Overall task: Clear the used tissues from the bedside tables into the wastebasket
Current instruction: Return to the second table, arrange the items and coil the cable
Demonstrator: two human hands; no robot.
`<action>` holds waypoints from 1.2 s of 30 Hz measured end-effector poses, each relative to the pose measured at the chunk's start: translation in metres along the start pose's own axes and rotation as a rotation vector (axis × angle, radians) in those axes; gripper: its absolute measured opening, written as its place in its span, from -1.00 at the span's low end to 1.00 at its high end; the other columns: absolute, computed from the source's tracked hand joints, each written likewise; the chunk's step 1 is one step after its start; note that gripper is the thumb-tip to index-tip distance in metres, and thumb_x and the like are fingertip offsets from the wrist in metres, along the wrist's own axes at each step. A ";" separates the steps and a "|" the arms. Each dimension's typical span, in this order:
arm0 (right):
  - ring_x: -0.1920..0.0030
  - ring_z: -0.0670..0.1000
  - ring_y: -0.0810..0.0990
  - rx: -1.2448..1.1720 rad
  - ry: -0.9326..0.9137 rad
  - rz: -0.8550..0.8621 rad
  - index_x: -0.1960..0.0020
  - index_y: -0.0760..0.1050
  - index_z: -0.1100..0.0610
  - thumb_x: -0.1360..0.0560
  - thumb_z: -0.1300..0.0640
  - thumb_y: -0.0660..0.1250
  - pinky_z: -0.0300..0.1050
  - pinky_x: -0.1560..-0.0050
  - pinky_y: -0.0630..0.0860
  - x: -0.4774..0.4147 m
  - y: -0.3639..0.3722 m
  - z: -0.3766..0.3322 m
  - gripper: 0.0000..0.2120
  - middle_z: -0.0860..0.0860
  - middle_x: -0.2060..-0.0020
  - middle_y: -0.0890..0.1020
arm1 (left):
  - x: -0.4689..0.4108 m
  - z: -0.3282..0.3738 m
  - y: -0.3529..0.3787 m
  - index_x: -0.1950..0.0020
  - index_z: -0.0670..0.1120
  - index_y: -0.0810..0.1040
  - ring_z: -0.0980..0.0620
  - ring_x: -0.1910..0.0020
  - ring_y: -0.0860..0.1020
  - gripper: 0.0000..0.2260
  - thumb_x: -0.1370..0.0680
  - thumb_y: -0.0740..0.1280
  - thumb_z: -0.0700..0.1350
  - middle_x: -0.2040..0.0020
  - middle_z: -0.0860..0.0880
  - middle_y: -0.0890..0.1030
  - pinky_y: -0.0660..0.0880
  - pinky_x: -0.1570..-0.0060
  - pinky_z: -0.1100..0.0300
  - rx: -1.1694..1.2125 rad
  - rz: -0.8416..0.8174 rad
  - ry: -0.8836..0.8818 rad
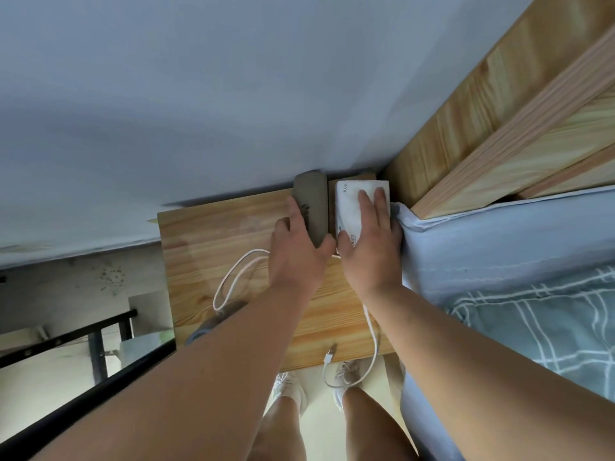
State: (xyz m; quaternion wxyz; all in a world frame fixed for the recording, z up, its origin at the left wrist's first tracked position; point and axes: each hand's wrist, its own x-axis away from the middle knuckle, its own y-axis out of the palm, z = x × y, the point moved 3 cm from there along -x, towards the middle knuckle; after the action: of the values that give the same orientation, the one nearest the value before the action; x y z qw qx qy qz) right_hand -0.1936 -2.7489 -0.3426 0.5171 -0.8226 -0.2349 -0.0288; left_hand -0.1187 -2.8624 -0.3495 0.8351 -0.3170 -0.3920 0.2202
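Observation:
A wooden bedside table (pixel 206 234) stands against the wall beside the bed. At its back edge lie a grey oblong case (pixel 311 197) and a white tissue pack (pixel 346 204), side by side. My left hand (pixel 296 247) grips the near end of the grey case, fingers along its left side and thumb at its right. My right hand (pixel 369 241) lies flat on the white tissue pack with straight fingers. No loose used tissue and no wastebasket show in this view.
A white charging cable (pixel 233 277) loops across the tabletop and hangs over its front edge. The bed with a pale blue sheet (pixel 499 247) and a checked blanket (pixel 549 327) is on the right, under a wooden headboard (pixel 482 121). A black metal frame (pixel 83 334) stands left.

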 end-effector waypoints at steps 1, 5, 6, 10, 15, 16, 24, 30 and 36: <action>-0.55 0.29 0.22 0.004 0.002 -0.006 -0.65 0.18 0.01 -0.57 0.02 0.39 0.12 -0.50 0.25 0.000 0.000 0.000 -0.28 0.00 -0.68 0.08 | 0.001 0.000 0.000 -0.74 -0.01 -0.11 -0.22 -0.37 0.47 -0.11 -0.59 0.35 0.18 -0.51 -0.18 0.36 0.48 -0.17 -0.04 -0.021 -0.007 -0.011; -0.57 0.28 0.18 0.028 0.019 -0.055 -0.65 0.16 0.01 -0.58 0.02 0.37 0.13 -0.50 0.23 0.001 -0.002 -0.002 -0.29 -0.02 -0.68 0.05 | 0.019 -0.003 0.001 -0.74 0.01 -0.15 -0.31 -0.24 0.57 -0.15 -0.62 0.27 0.22 -0.53 -0.19 0.31 0.52 -0.07 -0.06 -0.104 -0.033 -0.104; -0.56 0.27 0.18 0.034 0.025 -0.065 -0.66 0.15 0.01 -0.58 0.02 0.37 0.12 -0.50 0.22 0.001 -0.002 -0.003 -0.28 -0.02 -0.69 0.04 | 0.023 -0.004 0.003 -0.74 0.01 -0.17 -0.32 -0.21 0.59 -0.15 -0.63 0.26 0.23 -0.51 -0.20 0.31 0.53 -0.05 -0.07 -0.122 -0.035 -0.117; -0.58 0.27 0.15 0.033 0.040 -0.087 -0.66 0.12 0.01 -0.60 0.00 0.35 0.12 -0.53 0.18 -0.003 -0.003 -0.007 -0.29 -0.01 -0.69 0.01 | 0.022 0.000 0.004 -0.73 -0.01 -0.19 -0.24 -0.26 0.56 -0.15 -0.64 0.22 0.28 -0.48 -0.19 0.36 0.50 0.03 -0.05 -0.182 0.026 -0.145; -0.57 0.31 0.15 0.039 0.023 -0.090 -0.67 0.10 0.02 -0.63 0.01 0.30 0.11 -0.56 0.11 -0.014 -0.001 -0.007 -0.32 0.01 -0.69 -0.01 | 0.004 0.010 0.010 -0.74 0.05 -0.10 -0.22 -0.44 0.35 -0.16 -0.63 0.31 0.24 -0.50 -0.18 0.31 0.46 -0.27 -0.08 -0.086 0.035 -0.094; -0.57 0.32 0.16 0.054 0.008 -0.091 -0.67 0.10 0.03 -0.64 0.01 0.29 0.12 -0.57 0.11 -0.016 -0.001 -0.007 -0.33 0.03 -0.69 0.00 | 0.002 0.011 0.010 -0.74 0.08 -0.09 -0.21 -0.44 0.35 -0.16 -0.62 0.33 0.24 -0.51 -0.16 0.30 0.45 -0.30 -0.08 -0.042 0.034 -0.102; -0.58 0.35 0.13 0.182 -0.072 -0.114 -0.64 0.18 0.11 -0.67 0.00 0.18 0.20 -0.59 0.01 -0.028 -0.003 -0.014 -0.42 0.17 -0.67 0.06 | -0.003 0.017 0.010 -0.74 0.03 -0.04 -0.24 -0.42 0.36 -0.30 -0.69 0.17 0.22 -0.47 -0.18 0.36 0.40 -0.37 -0.13 -0.082 0.009 -0.045; -0.65 0.29 -0.05 0.208 -0.100 -0.145 -0.67 0.06 0.19 -0.65 0.00 0.22 0.16 -0.63 -0.04 -0.020 -0.021 -0.023 -0.32 0.27 -0.65 0.02 | 0.001 0.015 -0.021 -0.73 0.05 0.05 -0.25 -0.31 0.53 -0.43 -0.73 0.14 0.01 -0.49 -0.18 0.35 0.51 -0.31 -0.10 -0.014 -0.167 -0.039; -0.37 0.28 0.49 0.023 -0.331 -0.036 -0.37 0.53 0.23 -0.54 0.24 0.33 0.20 -0.40 0.43 0.036 -0.046 -0.046 -0.61 0.20 -0.30 0.61 | 0.040 0.000 -0.106 -0.33 0.19 0.65 0.10 0.07 0.62 -0.65 -0.70 0.18 -0.13 -0.16 0.20 0.70 0.57 0.01 0.12 0.246 -0.121 0.042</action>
State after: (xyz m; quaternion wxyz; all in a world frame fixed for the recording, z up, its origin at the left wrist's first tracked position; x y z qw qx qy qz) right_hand -0.1716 -2.7592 -0.2721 0.4801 -0.8059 -0.3316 0.1004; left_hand -0.0825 -2.9117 -0.2544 0.8874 -0.1923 -0.3630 0.2093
